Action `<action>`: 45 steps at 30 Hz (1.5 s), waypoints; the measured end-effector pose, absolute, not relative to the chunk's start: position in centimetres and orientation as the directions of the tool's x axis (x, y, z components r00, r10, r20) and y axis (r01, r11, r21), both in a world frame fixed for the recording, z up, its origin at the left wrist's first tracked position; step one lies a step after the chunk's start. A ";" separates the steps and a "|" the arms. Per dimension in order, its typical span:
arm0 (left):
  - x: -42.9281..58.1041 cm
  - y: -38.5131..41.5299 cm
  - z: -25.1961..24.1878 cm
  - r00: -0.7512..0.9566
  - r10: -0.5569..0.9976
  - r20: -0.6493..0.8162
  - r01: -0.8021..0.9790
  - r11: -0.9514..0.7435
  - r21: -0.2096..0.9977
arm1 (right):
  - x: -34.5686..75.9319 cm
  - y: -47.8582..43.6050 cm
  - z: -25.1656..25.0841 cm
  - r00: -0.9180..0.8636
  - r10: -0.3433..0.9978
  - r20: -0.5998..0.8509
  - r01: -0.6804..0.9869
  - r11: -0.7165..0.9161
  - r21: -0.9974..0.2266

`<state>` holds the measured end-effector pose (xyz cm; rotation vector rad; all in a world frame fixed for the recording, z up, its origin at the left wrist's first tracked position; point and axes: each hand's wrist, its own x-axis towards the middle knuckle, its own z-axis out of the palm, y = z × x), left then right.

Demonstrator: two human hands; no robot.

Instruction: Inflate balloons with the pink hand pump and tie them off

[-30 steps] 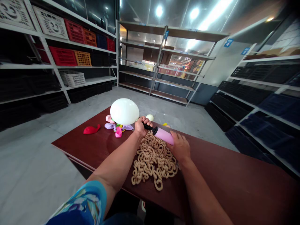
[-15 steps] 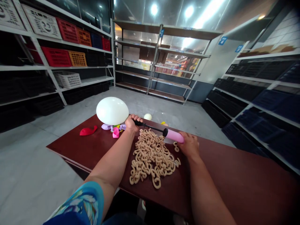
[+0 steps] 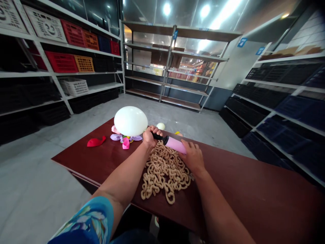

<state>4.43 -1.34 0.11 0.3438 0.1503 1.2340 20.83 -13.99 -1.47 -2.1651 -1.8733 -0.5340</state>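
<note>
Plainly, fingers point(image 3: 155, 129) wrap both ends of the pump point(image 3: 174, 144).

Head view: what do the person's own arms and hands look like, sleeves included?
The left hand and right hand are bare, with no gloves or cables visible. The left sleeve ends near the elbow: blue with a turquoise edge and a pale leaf-like print. The right forearm shows no sleeve within view.
</note>
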 end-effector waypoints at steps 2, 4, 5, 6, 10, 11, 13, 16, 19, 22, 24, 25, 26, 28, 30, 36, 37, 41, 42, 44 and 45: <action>4.2 -1.3 0.4 0.315 0.947 0.066 -0.898 0.275 0.343 | 21.0 -13.9 -1.5 0.107 0.908 0.404 0.989 -0.138 0.048; 3.8 -1.0 0.7 0.290 0.956 0.050 -0.904 0.257 0.343 | 21.5 -13.9 -1.5 0.115 0.908 0.402 0.990 -0.136 0.022; 3.5 -0.9 0.8 0.275 0.961 0.039 -0.908 0.246 0.339 | 22.0 -13.9 -1.5 0.129 0.905 0.406 0.990 -0.144 0.007; 3.2 -0.6 0.9 0.259 0.965 0.032 -0.913 0.234 0.335 | 22.5 -13.9 -1.6 0.149 0.901 0.408 0.987 -0.160 -0.008; 2.2 0.3 0.6 0.212 0.977 0.026 -0.927 0.192 0.323 | 25.2 -14.3 -1.7 0.286 0.877 0.387 0.956 -0.289 -0.051; 2.0 0.6 0.4 0.207 0.978 0.028 -0.928 0.188 0.323 | 25.7 -14.5 -1.7 0.317 0.871 0.376 0.946 -0.320 -0.056; 1.8 0.9 0.0 0.205 0.978 0.033 -0.930 0.184 0.318 | 26.2 -14.7 -1.6 0.352 0.863 0.363 0.932 -0.357 -0.055; 1.9 0.9 -0.3 0.214 0.976 0.050 -0.937 0.190 0.295 | 25.4 -14.8 -1.4 0.342 0.861 0.376 0.933 -0.359 -0.027; 2.5 0.4 -0.2 0.256 0.964 0.069 -0.930 0.226 0.291 | 23.6 -14.6 -1.2 0.298 0.860 0.414 0.944 -0.331 0.008; 3.5 -0.3 -0.2 0.311 0.947 0.083 -0.909 0.270 0.318 | 22.0 -14.3 -1.3 0.242 0.875 0.420 0.959 -0.281 0.032; 4.0 -0.8 -0.2 0.341 0.935 0.099 -0.895 0.291 0.338 | 21.3 -14.1 -1.4 0.197 0.890 0.411 0.972 -0.232 0.038; 4.3 -0.9 -0.3 0.356 0.928 0.108 -0.889 0.301 0.345 | 21.0 -14.0 -1.4 0.175 0.898 0.404 0.978 -0.208 0.037; 4.4 -1.1 -0.4 0.367 0.923 0.116 -0.885 0.308 0.349 | 20.8 -14.0 -1.4 0.156 0.905 0.396 0.982 -0.185 0.034; 4.5 -1.1 -0.4 0.378 0.918 0.119 -0.882 0.319 0.346 | 20.6 -14.0 -1.4 0.128 0.917 0.377 0.989 -0.148 0.024; 4.3 -1.0 -0.4 0.380 0.919 0.109 -0.882 0.324 0.342 | 20.7 -14.1 -1.3 0.116 0.926 0.360 0.992 -0.126 0.006; 2.5 0.4 -0.1 0.314 0.943 0.109 -0.910 0.266 0.318 | 23.3 -14.2 -1.3 0.171 0.938 0.301 0.985 -0.163 -0.051; 2.2 0.6 0.0 0.296 0.949 0.103 -0.915 0.251 0.316 | 24.0 -14.3 -1.4 0.196 0.939 0.281 0.981 -0.188 -0.057; 1.7 1.0 -0.2 0.266 0.962 0.067 -0.919 0.233 0.317 | 26.0 -14.8 -1.5 0.293 0.932 0.212 0.956 -0.284 -0.073; 1.7 0.9 -0.3 0.269 0.961 0.064 -0.919 0.237 0.315 | 26.1 -14.9 -1.5 0.307 0.930 0.200 0.952 -0.300 -0.067; 2.1 0.8 -0.5 0.277 0.959 0.065 -0.919 0.244 0.311 | 25.7 -14.9 -1.3 0.317 0.928 0.196 0.948 -0.315 -0.043; 2.3 0.7 -0.5 0.280 0.958 0.069 -0.919 0.246 0.307 | 25.4 -14.9 -1.2 0.312 0.928 0.205 0.949 -0.312 -0.030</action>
